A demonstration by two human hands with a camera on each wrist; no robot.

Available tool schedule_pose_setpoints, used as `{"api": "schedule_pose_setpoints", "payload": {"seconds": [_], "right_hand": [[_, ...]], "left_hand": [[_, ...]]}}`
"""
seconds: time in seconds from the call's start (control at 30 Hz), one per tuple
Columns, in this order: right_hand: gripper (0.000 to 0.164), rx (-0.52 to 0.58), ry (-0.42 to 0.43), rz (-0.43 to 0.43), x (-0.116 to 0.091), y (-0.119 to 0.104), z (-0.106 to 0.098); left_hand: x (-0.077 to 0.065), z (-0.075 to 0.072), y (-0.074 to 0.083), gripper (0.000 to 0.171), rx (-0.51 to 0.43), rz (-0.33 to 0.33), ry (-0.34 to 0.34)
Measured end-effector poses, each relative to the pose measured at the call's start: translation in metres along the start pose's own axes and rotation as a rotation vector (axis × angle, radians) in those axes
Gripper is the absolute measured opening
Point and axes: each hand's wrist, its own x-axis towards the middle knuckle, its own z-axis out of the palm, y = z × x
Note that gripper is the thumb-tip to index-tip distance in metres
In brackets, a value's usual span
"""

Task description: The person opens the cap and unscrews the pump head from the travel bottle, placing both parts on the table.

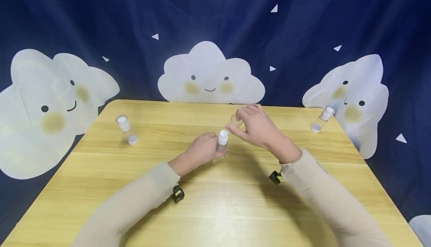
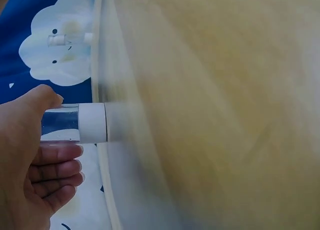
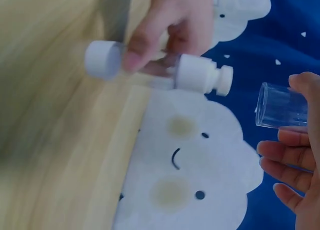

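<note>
My left hand (image 1: 203, 149) grips a small clear pump bottle (image 1: 222, 137) with a white base and a white pump head, near the middle of the table. Thumb and fingers wrap its transparent body, as the right wrist view shows, with the white pump (image 3: 197, 73) exposed. In my right hand (image 1: 258, 128) is a clear cylindrical cap (image 3: 282, 107), pinched between thumb and fingers. That cap is apart from the bottle, its open rim facing the pump. From the left wrist, the bottle's white base (image 2: 93, 123) shows beyond the fingers.
A similar capped bottle (image 1: 126, 128) stands at the table's left, another (image 1: 323, 119) near the right edge. The wooden table (image 1: 215, 209) reaches back to a dark blue curtain (image 1: 128, 22) with cloud faces. Small black devices (image 1: 177, 194) hang at both wrists.
</note>
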Motion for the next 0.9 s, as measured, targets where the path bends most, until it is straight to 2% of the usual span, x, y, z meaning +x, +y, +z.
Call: {"api": "schedule_pose_setpoints", "payload": {"seconds": [0.57,0.73,0.9], "right_hand": [[0.04,-0.082,-0.095,0.172,-0.059,0.034,0.012],[0.04,-0.108,-0.162,0.232,-0.076,0.043,0.014],[0.042,-0.117,-0.239,0.293,-0.089,0.052,0.017]], "left_hand": [[-0.003,0.002,-0.007,0.057,0.17,0.064,0.042],[-0.004,0.002,-0.006,0.058,0.206,0.093,0.071],[-0.006,-0.001,-0.006,0.061,0.198,0.076,0.064]]}}
